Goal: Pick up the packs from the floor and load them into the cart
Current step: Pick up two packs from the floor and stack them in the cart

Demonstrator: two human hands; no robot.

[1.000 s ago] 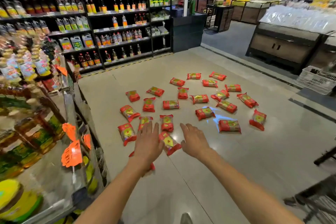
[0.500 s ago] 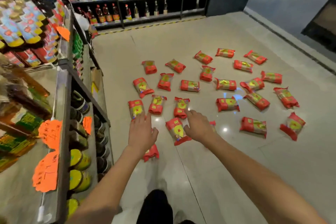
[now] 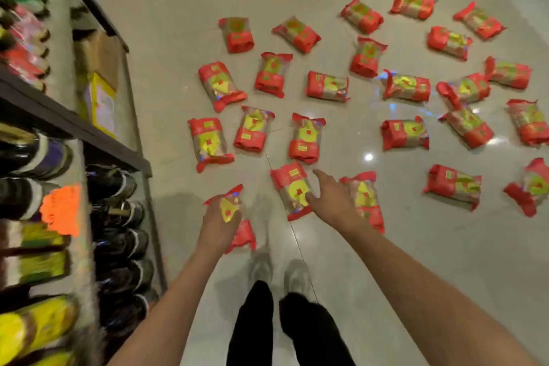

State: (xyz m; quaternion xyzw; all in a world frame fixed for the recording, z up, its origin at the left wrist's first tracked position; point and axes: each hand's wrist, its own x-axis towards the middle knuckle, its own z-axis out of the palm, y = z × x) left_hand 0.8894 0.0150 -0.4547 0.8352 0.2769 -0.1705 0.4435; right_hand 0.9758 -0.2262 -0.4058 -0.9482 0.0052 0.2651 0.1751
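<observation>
Red packs w/ yellow-green labels are scattered flat across the shiny tiled floor [image 3: 341,261], most of them spread to the right and ahead of the person, none stacked. One pack [image 3: 234,217] is gripped in the left hand [image 3: 217,226], fingers curled round its middle, its red ends sticking out above and below the hand; whether it is lifted off the floor or not can't be told. A 2nd pack [image 3: 292,190] lies just right of it, lengthwise and slightly tilted, and is touched at its right edge by the right hand [image 3: 332,202], which is spread open w/ fingers extended, nothing held. A 3rd pack [image 3: 367,202] is partly covered by that same hand and wrist. Beyond these, a row of three packs is seen close by: one at left [image 3: 209,144], one in the middle [image 3: 252,131], one at right [image 3: 307,138], all apart from each other. Further packs are laid out toward the far and right edges, approx. two dozen in all, some blurred. Both forearms are stretched forward and down. Below, black trouser legs [image 3: 252,324] and pale shoes [image 3: 294,275] are seen standing on the floor. At left, a dark shelf unit [image 3: 74,125] runs along the aisle, stocked w/ bottles [image 3: 113,184], blurred by motion, and an orange tag [image 3: 61,208] is fixed to its front edge.
</observation>
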